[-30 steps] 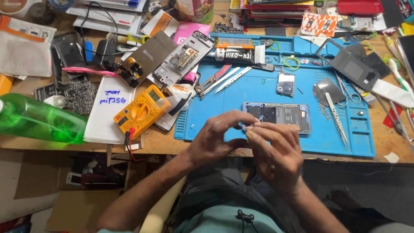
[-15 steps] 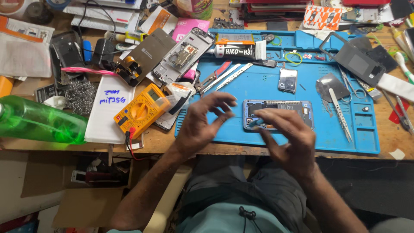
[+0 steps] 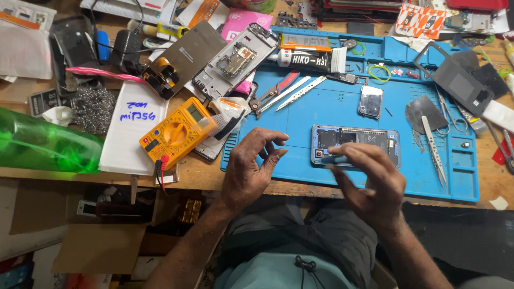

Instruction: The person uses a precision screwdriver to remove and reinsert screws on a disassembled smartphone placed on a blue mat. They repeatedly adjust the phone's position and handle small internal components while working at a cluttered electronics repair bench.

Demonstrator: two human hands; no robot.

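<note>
An opened phone (image 3: 369, 140) with its back off lies on a blue work mat (image 3: 321, 115) near the bench's front edge. My right hand (image 3: 372, 184) reaches over the phone's lower left part, with a small pale tool (image 3: 338, 159) pinched in the fingertips and its tip at the phone's edge. My left hand (image 3: 249, 171) hovers over the mat's front left corner. Its fingers are curled and apart, and it holds nothing. It does not touch the phone.
A yellow multimeter (image 3: 179, 131) and a white paper (image 3: 128, 134) lie left of the mat, with a green bottle (image 3: 43, 147) at the far left. On the mat are tweezers (image 3: 300, 92), a glue tube (image 3: 308, 58), a small phone part (image 3: 370, 101) and a metal spatula (image 3: 432, 144). A bare phone frame (image 3: 235, 59) lies behind.
Both hands were together at the front edge, working something small. They have parted: the right went forward onto the opened phone, and the left opened and drew off to the left.
</note>
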